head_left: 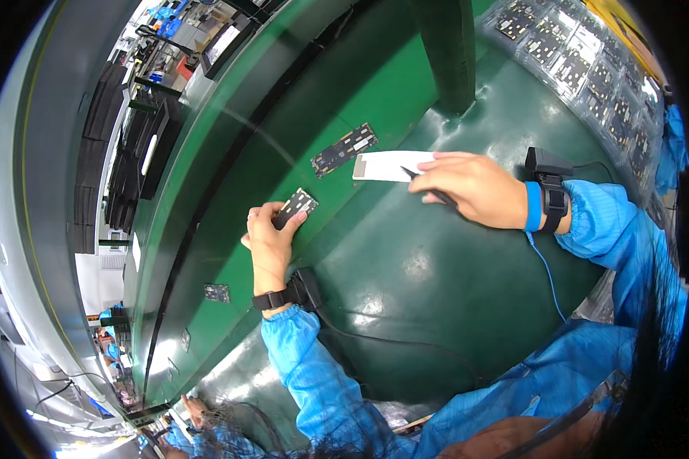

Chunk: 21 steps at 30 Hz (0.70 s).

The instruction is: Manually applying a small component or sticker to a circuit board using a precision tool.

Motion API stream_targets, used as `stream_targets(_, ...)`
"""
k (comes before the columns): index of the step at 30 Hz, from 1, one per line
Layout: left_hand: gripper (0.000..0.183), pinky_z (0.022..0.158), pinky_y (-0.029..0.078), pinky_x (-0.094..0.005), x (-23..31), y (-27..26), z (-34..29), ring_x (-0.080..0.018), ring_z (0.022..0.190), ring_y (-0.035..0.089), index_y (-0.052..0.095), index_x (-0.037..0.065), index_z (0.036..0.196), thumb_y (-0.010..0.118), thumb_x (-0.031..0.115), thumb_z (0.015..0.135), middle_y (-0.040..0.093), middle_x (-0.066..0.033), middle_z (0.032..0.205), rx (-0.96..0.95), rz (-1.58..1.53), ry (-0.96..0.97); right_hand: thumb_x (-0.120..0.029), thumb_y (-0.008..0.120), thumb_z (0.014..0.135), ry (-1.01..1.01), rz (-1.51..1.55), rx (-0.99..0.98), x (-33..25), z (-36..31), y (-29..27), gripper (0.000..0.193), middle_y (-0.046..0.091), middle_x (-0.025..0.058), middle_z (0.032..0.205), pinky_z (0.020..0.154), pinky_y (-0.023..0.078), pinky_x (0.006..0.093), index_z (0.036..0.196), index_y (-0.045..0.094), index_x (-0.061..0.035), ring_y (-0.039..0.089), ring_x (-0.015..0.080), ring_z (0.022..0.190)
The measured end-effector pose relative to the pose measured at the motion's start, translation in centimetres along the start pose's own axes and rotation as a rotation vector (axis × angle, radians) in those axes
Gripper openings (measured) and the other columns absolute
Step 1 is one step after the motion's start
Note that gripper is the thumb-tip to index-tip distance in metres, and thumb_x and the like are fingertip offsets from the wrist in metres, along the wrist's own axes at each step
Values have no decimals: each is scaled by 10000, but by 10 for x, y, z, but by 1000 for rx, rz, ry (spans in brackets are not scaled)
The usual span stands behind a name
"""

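My left hand (268, 243) is closed round the edges of a small black circuit board (298, 205), holding it tilted above the green bench. My right hand (478, 191) grips a white paper-like strip (388, 165) with a greyish end. The same fingers also hold a slim black pointed tool (435, 191); whether it is tweezers or a pen I cannot tell. A longer black circuit board (344, 151) with pale parts lies on the bench just beyond the strip, between my hands.
Clear plastic trays of circuit boards (589, 65) fill the far right. A dark green post (452, 61) rises at the back. Another small board (217, 293) lies left of my left wrist. A blue cord (545, 268) hangs from my right wristband. Another person's hand (195, 409) shows at lower left.
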<state>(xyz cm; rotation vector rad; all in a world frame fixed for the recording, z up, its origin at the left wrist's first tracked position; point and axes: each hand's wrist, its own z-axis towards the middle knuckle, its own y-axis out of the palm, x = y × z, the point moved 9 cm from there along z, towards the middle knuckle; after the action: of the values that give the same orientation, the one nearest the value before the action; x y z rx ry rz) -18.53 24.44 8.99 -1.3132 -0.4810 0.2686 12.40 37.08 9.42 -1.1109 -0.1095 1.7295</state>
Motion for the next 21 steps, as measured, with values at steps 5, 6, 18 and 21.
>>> stream_targets(5,287,748,510,-391,35,-18,-5,-269,804,631,695,-11,1022,828,199,877,637,-127,882,69,-234,164,-146,715,966,-256,183,-461,-45,-25,20,121,762,96,1018,808,573,426,1075,720,-96,726,300,929)
stream_targets(6,271,732,509,-382,73,-16,-6,-272,780,626,687,-17,1012,825,174,879,632,-132,858,95,-391,315,-149,722,970,-177,245,-548,-55,-38,9,121,767,95,1006,788,579,419,1075,729,-90,729,300,912)
stream_targets(18,501,847,508,-463,148,25,-116,-393,1000,618,615,0,1263,822,169,839,585,-192,1127,-198,-154,217,-70,764,954,64,689,-470,-4,-16,41,143,747,105,1065,675,554,269,1077,771,1,700,161,861)
stream_targets(21,773,912,530,-468,183,44,-188,-405,1115,615,475,-84,1450,796,320,874,543,-252,1376,-518,-253,276,-70,716,990,188,627,-382,14,-13,52,169,627,73,1198,722,574,251,1149,746,-19,671,118,906)
